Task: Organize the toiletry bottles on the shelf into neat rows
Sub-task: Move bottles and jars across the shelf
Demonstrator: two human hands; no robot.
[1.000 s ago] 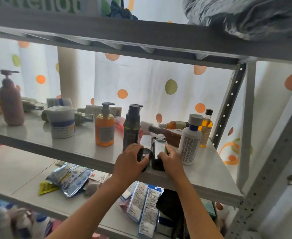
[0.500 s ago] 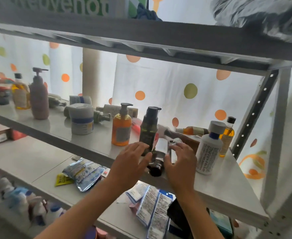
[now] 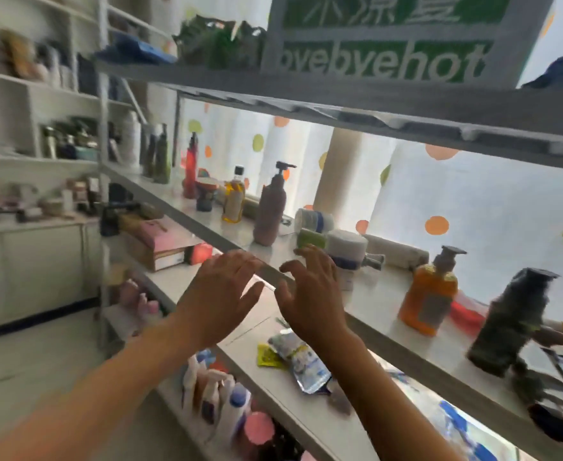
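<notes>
Polka-dot curtain backs the shelf, where bottles stand and lie scattered from middle to right end. Both hands, left and right, hover spread and empty at its front edge. Blur hides detail, but a hasty reach could topple the pump bottle nearby.

Both arms reach forward; left hand and right hand side by side, fingers spread, empty.
</notes>
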